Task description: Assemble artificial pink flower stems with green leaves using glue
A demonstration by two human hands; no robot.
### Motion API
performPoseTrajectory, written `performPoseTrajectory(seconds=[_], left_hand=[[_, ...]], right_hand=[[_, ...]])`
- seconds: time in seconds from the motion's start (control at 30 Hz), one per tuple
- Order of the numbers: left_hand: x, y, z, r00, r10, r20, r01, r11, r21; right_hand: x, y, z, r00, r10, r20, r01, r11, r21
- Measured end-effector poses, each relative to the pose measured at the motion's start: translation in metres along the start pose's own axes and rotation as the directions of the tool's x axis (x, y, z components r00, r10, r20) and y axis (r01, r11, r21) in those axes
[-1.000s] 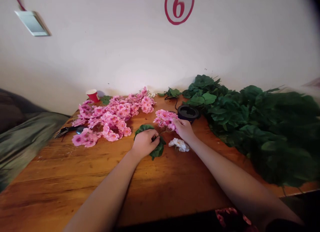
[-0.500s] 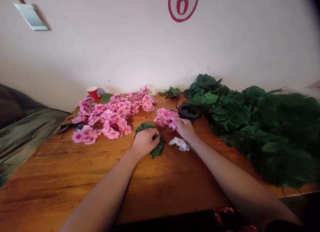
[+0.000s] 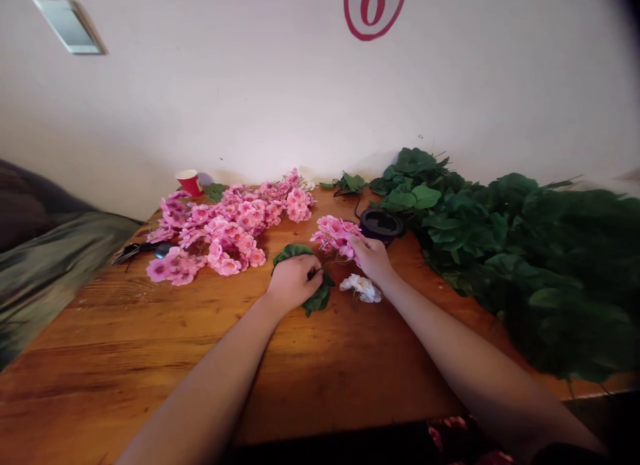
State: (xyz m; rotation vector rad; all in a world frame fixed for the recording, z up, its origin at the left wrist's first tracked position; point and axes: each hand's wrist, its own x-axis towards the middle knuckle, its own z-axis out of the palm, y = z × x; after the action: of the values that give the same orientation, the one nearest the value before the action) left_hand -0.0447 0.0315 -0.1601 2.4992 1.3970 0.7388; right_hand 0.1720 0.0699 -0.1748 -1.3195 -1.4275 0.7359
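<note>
Circled red "6" above held pink flowers

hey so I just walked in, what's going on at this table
A person's left hand is closed over some green leaves on a wooden table, while the right hand holds a small bunch of pink flowers. A white flower cluster lies near the right hand, with a dark round container just beyond. A pink flower pile lies to the left, a big leaf heap to the right.

Green leaves half-hidden under left grip
</note>
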Motion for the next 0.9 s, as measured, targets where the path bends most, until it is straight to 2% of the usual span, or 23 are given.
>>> performPoseTrajectory(seconds=[0.23, 0.37, 0.47, 0.6, 0.67, 0.8, 0.9], left_hand=[[-0.001, -0.001, -0.003, 0.997, 0.080, 0.007, -0.079, 0.996, -0.038], [-0.001, -0.001, -0.004, 0.996, 0.086, 0.003, -0.086, 0.995, -0.042], [-0.002, -0.002, -0.005, 0.995, 0.097, -0.001, -0.097, 0.994, -0.049], [-0.002, -0.002, -0.005, 0.995, 0.094, -0.017, -0.095, 0.995, -0.043], [-0.002, -0.002, -0.005, 0.996, 0.083, -0.024, -0.083, 0.996, -0.037], [-0.001, 0.000, -0.007, 0.997, 0.077, -0.027, -0.079, 0.996, -0.048], [0.000, 0.000, -0.005, 0.998, 0.059, -0.031, -0.061, 0.997, -0.052]], right_hand=[[-0.001, 0.001, 0.001, 0.999, -0.013, 0.042, 0.015, 0.999, -0.038], [-0.003, 0.000, 0.002, 0.998, -0.001, 0.055, 0.005, 0.998, -0.070], [-0.003, -0.005, -0.004, 0.996, -0.045, 0.071, 0.053, 0.991, -0.119], [-0.003, -0.018, -0.013, 0.982, -0.097, 0.160, 0.129, 0.971, -0.201], [-0.003, -0.023, -0.016, 0.969, -0.062, 0.238, 0.094, 0.987, -0.127], [-0.002, -0.025, -0.017, 0.905, 0.071, 0.420, -0.121, 0.988, 0.093], [-0.001, -0.020, -0.017, 0.897, 0.108, 0.429, -0.133, 0.991, 0.030]])
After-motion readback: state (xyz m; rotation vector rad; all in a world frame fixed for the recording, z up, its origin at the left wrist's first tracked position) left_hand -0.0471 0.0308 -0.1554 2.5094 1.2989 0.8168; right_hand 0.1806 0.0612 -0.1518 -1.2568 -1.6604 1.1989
